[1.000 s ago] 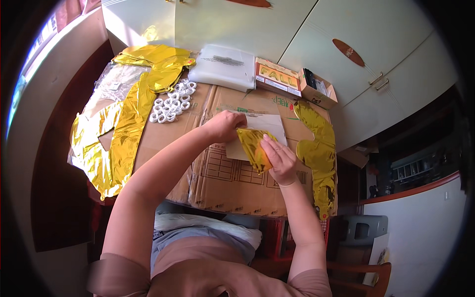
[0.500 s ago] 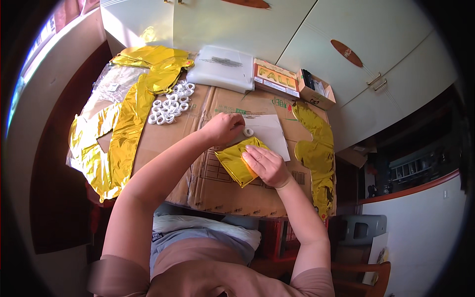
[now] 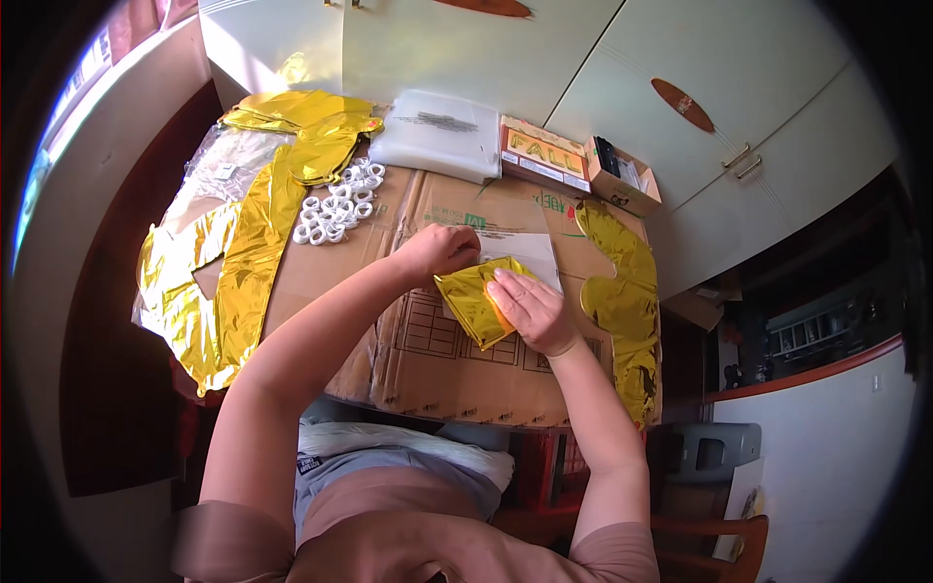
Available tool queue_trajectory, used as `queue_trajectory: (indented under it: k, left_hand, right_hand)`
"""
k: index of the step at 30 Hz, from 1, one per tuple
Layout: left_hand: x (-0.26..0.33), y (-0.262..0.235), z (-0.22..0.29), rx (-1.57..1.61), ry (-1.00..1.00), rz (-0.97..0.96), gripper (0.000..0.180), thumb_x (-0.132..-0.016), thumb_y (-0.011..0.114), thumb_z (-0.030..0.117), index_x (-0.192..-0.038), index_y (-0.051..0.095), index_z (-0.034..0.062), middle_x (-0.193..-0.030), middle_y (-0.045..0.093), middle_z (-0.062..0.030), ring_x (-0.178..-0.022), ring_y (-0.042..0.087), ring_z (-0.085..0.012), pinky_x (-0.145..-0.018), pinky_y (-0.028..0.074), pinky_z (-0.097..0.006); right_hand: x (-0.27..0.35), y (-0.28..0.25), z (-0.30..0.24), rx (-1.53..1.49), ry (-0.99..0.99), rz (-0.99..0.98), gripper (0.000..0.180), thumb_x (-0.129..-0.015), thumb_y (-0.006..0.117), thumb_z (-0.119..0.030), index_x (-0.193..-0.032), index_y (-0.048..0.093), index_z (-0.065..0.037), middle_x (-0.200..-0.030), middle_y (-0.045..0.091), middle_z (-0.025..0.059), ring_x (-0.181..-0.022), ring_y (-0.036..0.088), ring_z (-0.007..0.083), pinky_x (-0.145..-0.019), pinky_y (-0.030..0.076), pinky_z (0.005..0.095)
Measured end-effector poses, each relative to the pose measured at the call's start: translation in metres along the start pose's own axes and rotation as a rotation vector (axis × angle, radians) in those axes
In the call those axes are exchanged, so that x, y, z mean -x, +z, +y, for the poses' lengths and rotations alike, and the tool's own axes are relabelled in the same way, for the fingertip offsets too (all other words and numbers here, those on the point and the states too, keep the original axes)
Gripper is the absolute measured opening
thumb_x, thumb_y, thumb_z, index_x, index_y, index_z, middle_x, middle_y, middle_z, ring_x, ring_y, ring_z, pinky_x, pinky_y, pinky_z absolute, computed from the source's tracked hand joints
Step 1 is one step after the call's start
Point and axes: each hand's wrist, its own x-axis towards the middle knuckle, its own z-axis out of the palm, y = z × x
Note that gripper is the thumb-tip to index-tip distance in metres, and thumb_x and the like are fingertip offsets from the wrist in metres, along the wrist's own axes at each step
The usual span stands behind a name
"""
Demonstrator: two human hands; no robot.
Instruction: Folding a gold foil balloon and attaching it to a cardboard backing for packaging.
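My right hand point(image 3: 533, 309) has its fingers laid over a folded gold foil balloon point(image 3: 476, 301), gripping it at its right side. The packet lies across the near part of a white sheet or flat bag point(image 3: 540, 258) on the cardboard. At the sheet's left edge, my left hand point(image 3: 442, 251) is closed with its fingers curled down; what they pinch is hidden. Several white rolls of ribbon point(image 3: 335, 209) are heaped to the left of my hands. A flat gold foil balloon point(image 3: 622, 282) lies along the right edge.
Cardboard point(image 3: 428, 374) covers the table. More gold foil balloons point(image 3: 258, 262) spread over the left side, beside clear plastic point(image 3: 228, 165). Along the back stand a stack of clear bags point(image 3: 437, 136), a printed box point(image 3: 544, 155) and a small open box point(image 3: 622, 180). Pale cabinets point(image 3: 466, 58) rise behind.
My right hand has moved up and to the right with the folded balloon, over the sheet. The white ring that lay on the sheet is now covered. The left hand stays nearly in place.
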Motion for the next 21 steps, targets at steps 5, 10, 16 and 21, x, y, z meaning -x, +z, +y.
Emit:
queue_trajectory:
  k: [5,10,16,21]
  left_hand:
    - [0.002,-0.003,0.002,0.064,-0.018,0.0,0.017,-0.091,0.065,0.019,-0.097,0.068,0.0034,-0.088,0.072,-0.0165,-0.082,0.07,-0.035,-0.076,0.055,-0.042]
    - [0.0,-0.012,0.009,0.025,-0.081,-0.051,0.02,-0.092,0.068,0.02,-0.1,0.073,0.0015,-0.094,0.074,-0.0151,-0.088,0.072,-0.0281,-0.082,0.055,-0.036]
    - [0.001,-0.017,0.016,0.036,-0.109,-0.048,0.021,-0.089,0.071,0.02,-0.1,0.074,0.0017,-0.097,0.074,-0.0149,-0.088,0.072,-0.029,-0.084,0.056,-0.036]
    - [0.003,-0.01,0.022,-0.006,-0.017,0.053,0.018,-0.088,0.069,0.018,-0.098,0.073,0.0032,-0.092,0.073,-0.0168,-0.086,0.071,-0.0334,-0.082,0.056,-0.039]
  right_hand:
    - [0.014,-0.004,0.01,0.086,0.065,-0.067,0.028,-0.086,0.063,-0.009,-0.113,0.069,-0.003,-0.111,0.071,0.0153,-0.098,0.071,0.029,-0.084,0.059,0.0381]
    - [0.019,-0.003,0.013,0.164,0.091,-0.106,0.029,-0.085,0.063,-0.01,-0.112,0.069,-0.004,-0.11,0.071,0.0147,-0.095,0.071,0.0276,-0.081,0.059,0.0359]
    - [0.023,-0.001,0.017,0.189,0.129,-0.144,0.024,-0.085,0.063,-0.01,-0.108,0.068,-0.003,-0.107,0.072,0.0148,-0.093,0.072,0.0264,-0.078,0.059,0.0348]
    - [0.016,0.005,0.012,0.214,0.226,-0.131,0.025,-0.084,0.064,-0.009,-0.107,0.068,-0.002,-0.106,0.072,0.015,-0.092,0.072,0.0256,-0.077,0.059,0.0341]
